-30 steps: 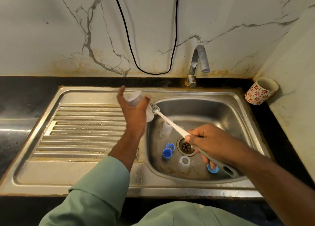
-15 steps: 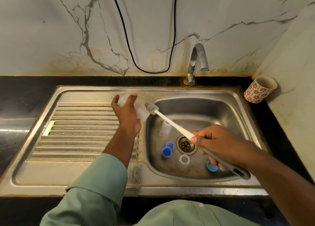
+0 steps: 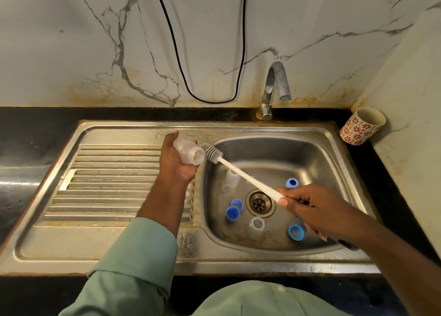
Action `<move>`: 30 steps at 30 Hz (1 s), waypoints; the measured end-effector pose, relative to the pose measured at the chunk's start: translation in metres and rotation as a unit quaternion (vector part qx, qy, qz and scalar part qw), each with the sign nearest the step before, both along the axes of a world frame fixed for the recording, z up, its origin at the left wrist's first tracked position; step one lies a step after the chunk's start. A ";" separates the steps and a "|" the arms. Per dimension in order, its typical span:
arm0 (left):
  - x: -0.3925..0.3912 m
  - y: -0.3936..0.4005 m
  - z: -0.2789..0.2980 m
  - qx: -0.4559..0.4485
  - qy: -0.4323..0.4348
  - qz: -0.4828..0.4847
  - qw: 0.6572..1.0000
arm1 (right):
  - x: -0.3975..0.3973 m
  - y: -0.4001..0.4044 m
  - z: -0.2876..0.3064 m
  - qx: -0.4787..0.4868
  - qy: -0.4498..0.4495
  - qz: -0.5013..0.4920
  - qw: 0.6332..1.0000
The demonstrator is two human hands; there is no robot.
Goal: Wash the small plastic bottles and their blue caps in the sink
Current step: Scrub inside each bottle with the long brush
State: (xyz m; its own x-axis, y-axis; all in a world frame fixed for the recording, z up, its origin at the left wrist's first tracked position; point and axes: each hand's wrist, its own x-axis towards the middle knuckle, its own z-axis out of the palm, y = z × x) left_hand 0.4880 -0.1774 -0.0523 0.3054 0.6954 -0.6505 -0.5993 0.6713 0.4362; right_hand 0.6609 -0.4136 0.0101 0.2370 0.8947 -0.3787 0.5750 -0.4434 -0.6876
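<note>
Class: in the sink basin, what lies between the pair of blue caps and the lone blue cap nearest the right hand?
In the head view, an uncapped clear bottle stands between the pair of blue caps and the lone blue cap.

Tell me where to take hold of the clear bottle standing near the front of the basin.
Grip the clear bottle round its side wall just under the open mouth, coming straight down from above. It stands upright, mouth up, with free space all round: the drain lies behind, a blue cap to its right.

Your right hand (image 3: 315, 208) covers the middle of the brush handle (image 3: 248, 177), and your left hand (image 3: 177, 161) hides the base of the bottle (image 3: 188, 152). The black cable (image 3: 214, 99) runs off the top edge, and your own sleeve (image 3: 133, 265) is cut off at the bottom.
</note>
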 end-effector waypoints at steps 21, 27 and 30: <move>0.016 -0.003 0.014 0.055 0.107 0.214 0.969 | -0.004 0.007 0.011 0.019 -0.067 0.059 0.996; 0.012 -0.007 0.009 0.149 0.178 0.205 0.951 | -0.010 0.007 0.017 0.099 0.068 -0.053 0.991; 0.012 -0.010 0.004 0.182 0.163 0.189 0.951 | -0.018 0.010 0.014 0.057 -0.008 -0.030 0.998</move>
State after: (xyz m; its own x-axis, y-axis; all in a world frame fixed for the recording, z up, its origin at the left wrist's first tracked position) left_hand 0.5000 -0.1871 -0.0484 -0.1875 0.9129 -0.3627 -0.5604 0.2038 0.8028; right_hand 0.6434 -0.4035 0.0246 0.2973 0.9155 -0.2711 0.5613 -0.3973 -0.7260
